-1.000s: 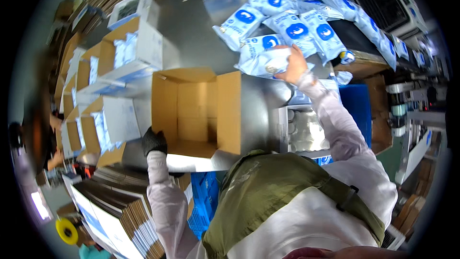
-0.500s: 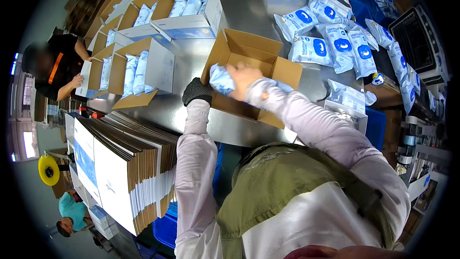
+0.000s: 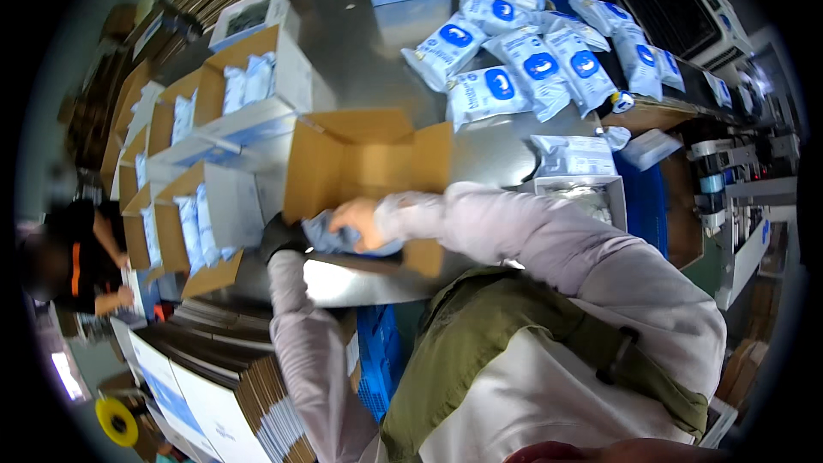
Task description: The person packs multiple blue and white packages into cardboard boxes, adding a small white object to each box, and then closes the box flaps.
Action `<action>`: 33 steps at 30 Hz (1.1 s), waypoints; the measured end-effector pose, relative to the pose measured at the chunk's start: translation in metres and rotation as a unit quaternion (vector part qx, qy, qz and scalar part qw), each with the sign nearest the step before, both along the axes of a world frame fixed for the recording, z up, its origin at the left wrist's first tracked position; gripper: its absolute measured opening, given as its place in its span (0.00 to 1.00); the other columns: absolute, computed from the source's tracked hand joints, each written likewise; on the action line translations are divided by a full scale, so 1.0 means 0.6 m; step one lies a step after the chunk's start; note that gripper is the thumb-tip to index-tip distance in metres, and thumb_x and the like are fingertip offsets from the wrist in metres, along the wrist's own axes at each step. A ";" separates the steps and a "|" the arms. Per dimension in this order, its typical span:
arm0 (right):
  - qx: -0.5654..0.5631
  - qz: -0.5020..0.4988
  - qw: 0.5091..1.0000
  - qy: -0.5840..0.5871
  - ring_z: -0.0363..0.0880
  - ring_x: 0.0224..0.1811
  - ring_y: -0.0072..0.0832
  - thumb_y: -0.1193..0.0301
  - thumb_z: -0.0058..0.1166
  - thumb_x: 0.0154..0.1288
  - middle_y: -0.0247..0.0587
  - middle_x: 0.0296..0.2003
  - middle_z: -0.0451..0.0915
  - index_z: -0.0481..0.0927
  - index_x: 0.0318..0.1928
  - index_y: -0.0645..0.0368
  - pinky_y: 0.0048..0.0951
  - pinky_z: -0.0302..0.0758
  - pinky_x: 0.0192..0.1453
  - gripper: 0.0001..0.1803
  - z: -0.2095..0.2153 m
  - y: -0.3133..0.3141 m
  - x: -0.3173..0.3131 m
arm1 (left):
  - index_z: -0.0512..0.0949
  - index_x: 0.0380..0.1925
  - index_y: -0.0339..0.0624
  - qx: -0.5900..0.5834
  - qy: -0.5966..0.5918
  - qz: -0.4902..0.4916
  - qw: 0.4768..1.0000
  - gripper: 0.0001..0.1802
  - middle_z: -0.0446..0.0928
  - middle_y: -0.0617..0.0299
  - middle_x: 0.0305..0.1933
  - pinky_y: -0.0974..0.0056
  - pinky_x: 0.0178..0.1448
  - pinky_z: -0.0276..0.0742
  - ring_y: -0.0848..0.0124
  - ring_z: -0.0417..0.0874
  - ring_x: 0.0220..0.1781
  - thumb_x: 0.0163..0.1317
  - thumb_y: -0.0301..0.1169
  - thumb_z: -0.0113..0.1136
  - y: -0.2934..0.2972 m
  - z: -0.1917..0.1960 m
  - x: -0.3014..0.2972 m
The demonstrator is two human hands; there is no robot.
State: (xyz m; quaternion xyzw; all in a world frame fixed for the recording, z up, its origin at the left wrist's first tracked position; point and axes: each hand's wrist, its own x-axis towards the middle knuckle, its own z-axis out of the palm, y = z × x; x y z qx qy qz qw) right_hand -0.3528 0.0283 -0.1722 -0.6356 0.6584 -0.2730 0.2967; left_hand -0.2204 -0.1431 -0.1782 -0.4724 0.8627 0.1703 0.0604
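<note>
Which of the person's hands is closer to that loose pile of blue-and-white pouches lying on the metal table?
Right. The right hand is at the open carton's near edge, below the pouches; the gloved left hand sits farther left.

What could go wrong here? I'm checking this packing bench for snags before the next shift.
The open brown cardboard box sits near the steel table's front edge; pushing the blue-and-white pouch in with the right hand could shove it off, though the gloved left hand steadies it. The box's flaps stand loose and might catch the pouch. The loose white-and-blue pouches lie heaped near the table's far side and may slide.
</note>
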 end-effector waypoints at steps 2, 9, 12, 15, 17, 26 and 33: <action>-0.168 -0.056 0.982 -0.059 0.71 0.49 0.41 0.73 0.54 0.46 0.47 0.43 0.75 0.75 0.44 0.57 0.37 0.68 0.53 0.20 0.082 0.050 -0.113 | 0.78 0.35 0.43 0.013 -0.009 0.002 1.000 0.19 0.77 0.46 0.39 0.52 0.46 0.72 0.50 0.77 0.45 0.54 0.46 0.51 -0.041 -0.006 0.038; 0.211 -0.240 0.887 0.333 0.50 0.65 0.49 0.59 0.69 0.26 0.56 0.58 0.59 0.53 0.64 0.45 0.46 0.49 0.66 0.58 -0.125 0.235 -0.435 | 0.67 0.51 0.36 -0.211 0.213 -0.123 0.946 0.25 0.70 0.46 0.51 0.56 0.54 0.68 0.53 0.72 0.52 0.56 0.37 0.53 0.073 0.091 -0.063; 0.235 -0.200 0.934 0.182 0.57 0.62 0.50 0.50 0.66 0.28 0.57 0.55 0.64 0.55 0.64 0.46 0.43 0.52 0.66 0.57 -0.109 0.223 -0.355 | 0.59 0.60 0.43 0.027 0.292 -0.356 0.887 0.37 0.60 0.52 0.62 0.54 0.66 0.50 0.55 0.59 0.64 0.52 0.45 0.58 0.279 0.035 -0.177; 0.173 -0.102 0.971 0.133 0.61 0.60 0.47 0.50 0.61 0.37 0.52 0.54 0.67 0.68 0.56 0.53 0.40 0.56 0.64 0.42 -0.087 0.217 -0.323 | 0.49 0.65 0.53 -0.143 -0.009 -0.470 0.871 0.46 0.47 0.48 0.67 0.41 0.67 0.37 0.52 0.43 0.70 0.46 0.49 0.58 0.401 -0.055 -0.222; 0.078 -0.364 0.897 0.238 0.59 0.61 0.44 0.51 0.62 0.37 0.52 0.58 0.62 0.64 0.58 0.54 0.45 0.55 0.63 0.44 -0.082 0.263 -0.388 | 0.52 0.63 0.61 -0.095 -0.088 -0.447 0.885 0.32 0.52 0.51 0.65 0.37 0.65 0.37 0.50 0.47 0.68 0.57 0.38 0.45 0.415 -0.138 -0.217; 0.158 -0.397 0.886 0.179 0.67 0.54 0.44 0.69 0.62 0.33 0.52 0.51 0.68 0.61 0.57 0.54 0.42 0.65 0.55 0.43 -0.104 0.316 -0.358 | 0.55 0.57 0.38 0.140 0.017 -0.078 0.987 0.49 0.71 0.50 0.44 0.57 0.52 0.71 0.55 0.75 0.43 0.38 0.47 0.68 0.373 -0.120 -0.178; -0.077 -0.383 0.729 -0.562 0.69 0.51 0.32 0.79 0.51 0.34 0.43 0.49 0.72 0.62 0.58 0.64 0.28 0.65 0.55 0.40 -0.078 0.378 -0.165 | 0.56 0.57 0.37 0.529 0.478 0.078 0.697 0.40 0.64 0.49 0.55 0.55 0.59 0.64 0.55 0.67 0.56 0.44 0.31 0.62 0.406 -0.173 -0.114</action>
